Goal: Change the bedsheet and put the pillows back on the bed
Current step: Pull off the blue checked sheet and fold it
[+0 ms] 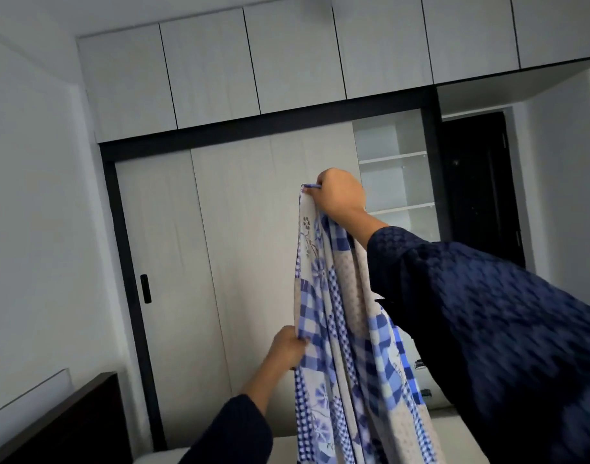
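Bedsheet [340, 329] hangs gathered, right hand [340, 195] gripping high, left hand [288, 346] pinching its edge lower.

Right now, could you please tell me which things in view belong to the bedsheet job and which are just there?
Job: checked bedsheet, held by right hand above and left hand lower; bed.
Just there: wardrobe, open shelves, overhead cabinets, doorway.

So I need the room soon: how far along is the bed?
Roughly midway. The mattress looks bare, so stripping seems done. In hand: the right hand holds the blue checked sheet up by a corner; the left hand pinches its edge lower down. Left: spreading it and returning pillows, none in view.
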